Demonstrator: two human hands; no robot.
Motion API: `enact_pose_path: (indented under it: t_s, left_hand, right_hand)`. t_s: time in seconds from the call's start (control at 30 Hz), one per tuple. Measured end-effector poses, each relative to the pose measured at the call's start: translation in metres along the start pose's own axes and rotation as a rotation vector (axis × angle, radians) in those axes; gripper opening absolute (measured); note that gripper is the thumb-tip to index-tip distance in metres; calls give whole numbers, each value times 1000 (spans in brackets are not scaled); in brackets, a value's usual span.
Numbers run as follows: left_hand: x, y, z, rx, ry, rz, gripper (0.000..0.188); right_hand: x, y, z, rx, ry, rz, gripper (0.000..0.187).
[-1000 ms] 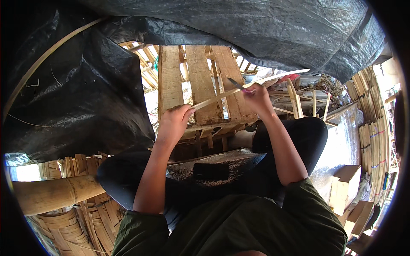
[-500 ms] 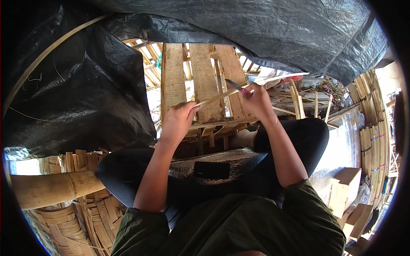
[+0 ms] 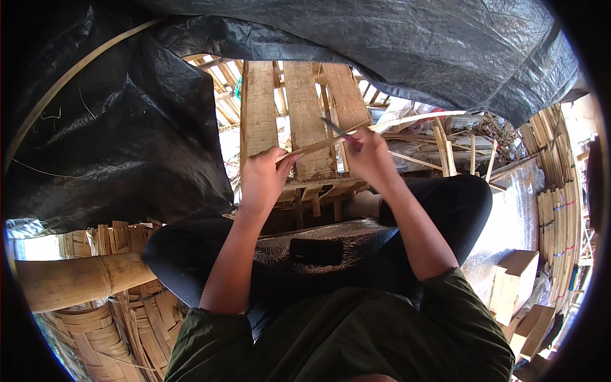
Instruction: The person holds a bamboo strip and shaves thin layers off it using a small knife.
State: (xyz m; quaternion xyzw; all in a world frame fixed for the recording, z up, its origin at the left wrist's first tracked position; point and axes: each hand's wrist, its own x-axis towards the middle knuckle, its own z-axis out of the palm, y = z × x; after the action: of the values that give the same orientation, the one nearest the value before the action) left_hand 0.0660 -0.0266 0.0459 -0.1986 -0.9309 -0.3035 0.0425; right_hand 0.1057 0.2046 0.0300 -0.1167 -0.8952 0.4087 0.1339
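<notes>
A long pale bamboo strip point(image 3: 420, 117) runs from my left hand up past my right hand, bowing toward the upper right. Its near end is pinched between the thumb and fingers of my left hand point(image 3: 266, 175). My right hand point(image 3: 370, 156) is closed around the handle of a knife point(image 3: 333, 126), whose dark blade points up and left across the strip. Most of the handle is hidden in my fingers; a little pink shows there. Both hands are above the wooden planks point(image 3: 305, 95) in front of me.
Black plastic sheeting point(image 3: 127, 127) hangs at the left and across the top. A dark flat rectangular object point(image 3: 316, 252) lies between my legs. A thick bamboo pole point(image 3: 89, 282) is at the left. Upright bamboo sticks point(image 3: 443, 149) and a cardboard box point(image 3: 513, 283) are at the right.
My right hand has moved left and slightly toward me along the strip, bringing the knife closer to my left hand. My left hand has barely shifted and keeps its hold.
</notes>
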Motion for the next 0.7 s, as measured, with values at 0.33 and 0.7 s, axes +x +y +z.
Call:
enact_pose_path:
  t_s: [0.33, 0.7]
  left_hand:
    - [-4, 6, -9, -336, -148, 25, 25]
    - [-6, -2, -6, -367, -82, -20, 47]
  right_hand:
    - [2, 11, -1, -50, 17, -106, 10]
    - [-6, -23, -1, -15, -94, -74, 10]
